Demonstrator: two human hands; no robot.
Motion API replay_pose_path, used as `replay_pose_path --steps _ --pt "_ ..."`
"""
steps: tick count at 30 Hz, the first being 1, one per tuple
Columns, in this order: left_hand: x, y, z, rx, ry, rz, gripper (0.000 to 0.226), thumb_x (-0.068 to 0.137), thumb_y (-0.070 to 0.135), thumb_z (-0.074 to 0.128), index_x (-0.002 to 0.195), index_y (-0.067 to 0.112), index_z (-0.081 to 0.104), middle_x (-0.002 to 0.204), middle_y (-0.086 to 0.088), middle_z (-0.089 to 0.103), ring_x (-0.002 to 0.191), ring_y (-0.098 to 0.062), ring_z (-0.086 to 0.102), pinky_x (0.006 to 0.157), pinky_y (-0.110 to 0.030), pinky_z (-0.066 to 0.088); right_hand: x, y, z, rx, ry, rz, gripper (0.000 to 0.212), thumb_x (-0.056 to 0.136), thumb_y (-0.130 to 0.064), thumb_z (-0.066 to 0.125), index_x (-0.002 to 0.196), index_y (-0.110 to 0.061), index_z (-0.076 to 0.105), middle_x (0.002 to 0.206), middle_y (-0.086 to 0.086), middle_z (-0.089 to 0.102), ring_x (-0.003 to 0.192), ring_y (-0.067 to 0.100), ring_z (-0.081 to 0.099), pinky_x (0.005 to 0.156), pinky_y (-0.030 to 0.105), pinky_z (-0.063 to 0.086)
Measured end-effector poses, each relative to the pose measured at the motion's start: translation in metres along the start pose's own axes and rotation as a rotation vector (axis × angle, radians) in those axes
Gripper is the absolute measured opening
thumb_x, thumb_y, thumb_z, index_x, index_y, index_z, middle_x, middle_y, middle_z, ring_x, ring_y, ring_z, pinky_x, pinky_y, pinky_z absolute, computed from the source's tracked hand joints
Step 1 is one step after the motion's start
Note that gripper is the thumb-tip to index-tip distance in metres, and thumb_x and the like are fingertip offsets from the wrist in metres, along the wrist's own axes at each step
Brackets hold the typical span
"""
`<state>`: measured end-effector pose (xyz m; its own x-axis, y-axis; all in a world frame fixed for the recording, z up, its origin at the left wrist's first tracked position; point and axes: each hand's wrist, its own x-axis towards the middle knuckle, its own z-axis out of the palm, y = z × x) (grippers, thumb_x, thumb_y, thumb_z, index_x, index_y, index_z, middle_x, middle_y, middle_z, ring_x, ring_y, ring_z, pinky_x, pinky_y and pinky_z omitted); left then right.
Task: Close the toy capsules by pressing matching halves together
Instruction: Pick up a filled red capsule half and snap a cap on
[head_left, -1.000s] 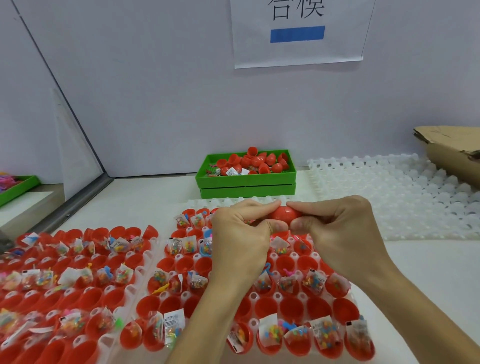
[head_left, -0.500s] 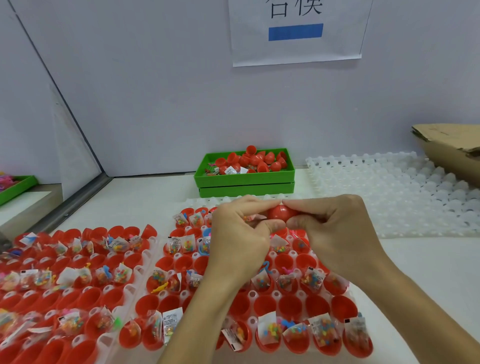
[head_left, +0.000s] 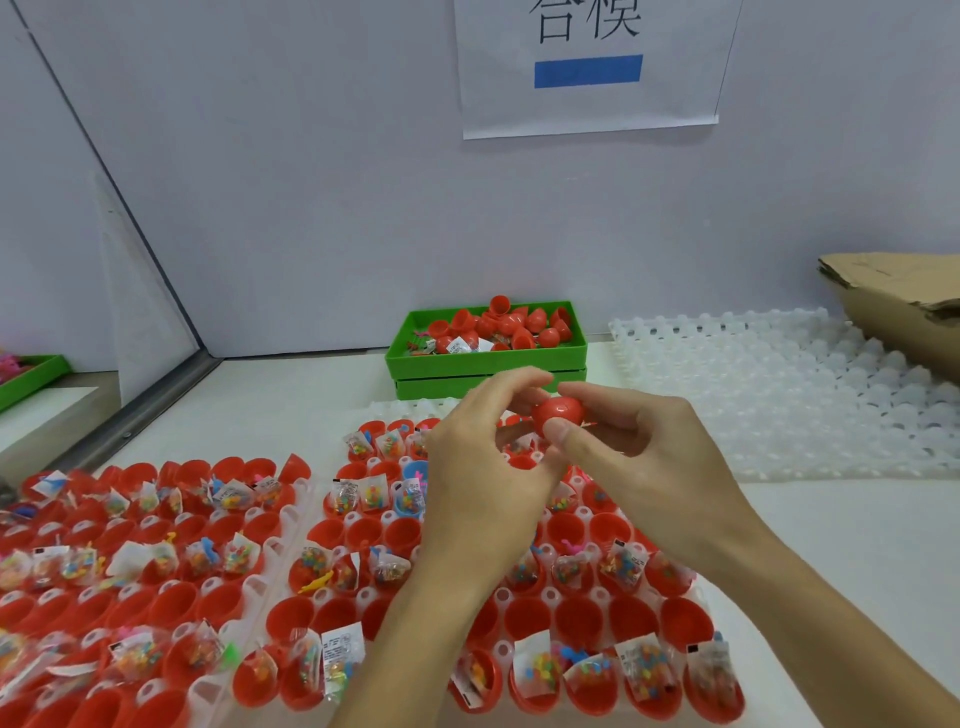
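White tabletop (head_left: 291, 410) runs up to a pale partition wall, and from my remote seat I read across it from the left. At the far left edge sits part of a green tray (head_left: 31, 376) on a lower ledge. Next I see a white holder tray (head_left: 156, 571) packed with open red capsule halves, many holding small bagged toys. Beside it lies a second holder tray (head_left: 358, 519), also full of red halves, with one blue half (head_left: 415, 475) among them. Above that second tray my left hand (head_left: 478, 467) hovers with its fingers curled, fingertips touching the red capsule (head_left: 558, 413). Whether they actually grip it I cannot tell. My right hand (head_left: 639, 457) pinches that capsule between thumb and forefinger, held in the air over the tray's far rows. Behind the hands stands a stacked green bin (head_left: 488, 361) heaped with loose red halves, under a paper sign (head_left: 587, 67). Further right rests an empty white holder tray (head_left: 779, 395), then a cardboard box (head_left: 904, 306).
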<state>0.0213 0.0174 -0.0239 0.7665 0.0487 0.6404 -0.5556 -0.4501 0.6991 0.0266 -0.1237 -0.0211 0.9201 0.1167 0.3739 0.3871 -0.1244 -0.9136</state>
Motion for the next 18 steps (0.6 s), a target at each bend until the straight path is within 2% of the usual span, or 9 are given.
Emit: replay_pose_path --steps 2,5,7,9,11,13,15,18 --pt "-0.001 0.000 0.001 0.122 -0.016 0.078 0.050 0.075 0.005 0.081 0.119 0.022 0.063 0.098 0.010 0.065 0.093 -0.005 0.063 0.080 -0.012 0.052 0.000 0.002 0.004 -0.057 0.034 0.032 0.038 0.079 -0.028 0.077 0.116 -0.022 0.072 0.093 -0.009 0.076 0.087 0.005 0.073 0.079 0.024 0.059" --pt "-0.003 0.002 0.003 0.175 -0.102 0.097 0.054 0.075 0.008 0.082 0.122 0.024 0.061 0.104 0.013 0.064 0.099 -0.007 0.062 0.086 -0.020 0.054 0.000 0.004 0.006 -0.069 0.085 0.032 0.025 0.080 -0.024 0.077 0.105 -0.025 0.076 0.085 -0.008 0.077 0.081 0.004 0.073 0.075 0.024 0.059" --pt "-0.001 0.001 -0.001 0.016 -0.197 -0.033 0.057 0.076 0.014 0.081 0.126 0.029 0.057 0.114 0.017 0.061 0.113 -0.002 0.058 0.093 -0.016 0.050 0.003 0.005 0.002 -0.028 0.122 0.055 0.027 0.082 -0.023 0.076 0.109 -0.023 0.075 0.086 -0.008 0.077 0.081 0.003 0.073 0.075 0.021 0.059" --pt "0.001 0.000 -0.007 -0.230 -0.286 -0.207 0.062 0.078 0.030 0.077 0.134 0.032 0.051 0.127 0.019 0.058 0.125 0.003 0.051 0.099 -0.015 0.047 0.005 0.004 -0.002 0.016 0.125 0.057 0.027 0.084 -0.022 0.073 0.112 -0.022 0.073 0.088 -0.012 0.077 0.084 0.001 0.072 0.076 0.015 0.056" --pt "0.001 0.000 -0.010 -0.425 -0.365 -0.338 0.066 0.077 0.044 0.077 0.137 0.034 0.051 0.130 0.016 0.061 0.125 0.001 0.054 0.098 -0.016 0.048 0.003 0.001 -0.002 0.068 0.046 0.015 0.021 0.089 -0.015 0.067 0.106 -0.024 0.073 0.091 -0.012 0.077 0.087 0.003 0.072 0.074 0.013 0.054" --pt "0.002 0.001 -0.007 -0.526 -0.416 -0.349 0.052 0.080 0.040 0.075 0.129 0.030 0.059 0.119 0.007 0.070 0.116 -0.007 0.063 0.089 -0.018 0.053 0.000 -0.003 -0.001 0.118 -0.009 -0.025 0.020 0.093 -0.009 0.062 0.104 -0.020 0.074 0.093 -0.004 0.077 0.088 0.009 0.073 0.074 0.016 0.055" --pt "0.002 0.001 -0.002 -0.601 -0.387 -0.351 0.040 0.079 0.029 0.071 0.118 0.026 0.065 0.111 0.002 0.075 0.109 -0.014 0.068 0.085 -0.021 0.055 -0.001 -0.003 0.000 0.133 -0.012 -0.052 0.018 0.093 -0.008 0.059 0.102 -0.015 0.073 0.093 0.003 0.077 0.088 0.014 0.073 0.077 0.022 0.057" --pt "0.001 -0.004 0.001 -0.610 -0.314 -0.351 0.043 0.075 0.027 0.072 0.117 0.020 0.068 0.107 -0.001 0.076 0.106 -0.018 0.070 0.083 -0.026 0.057 0.000 -0.002 -0.001 0.121 -0.001 -0.056 0.018 0.094 -0.008 0.059 0.103 -0.012 0.073 0.093 0.004 0.076 0.090 0.016 0.073 0.080 0.026 0.058"
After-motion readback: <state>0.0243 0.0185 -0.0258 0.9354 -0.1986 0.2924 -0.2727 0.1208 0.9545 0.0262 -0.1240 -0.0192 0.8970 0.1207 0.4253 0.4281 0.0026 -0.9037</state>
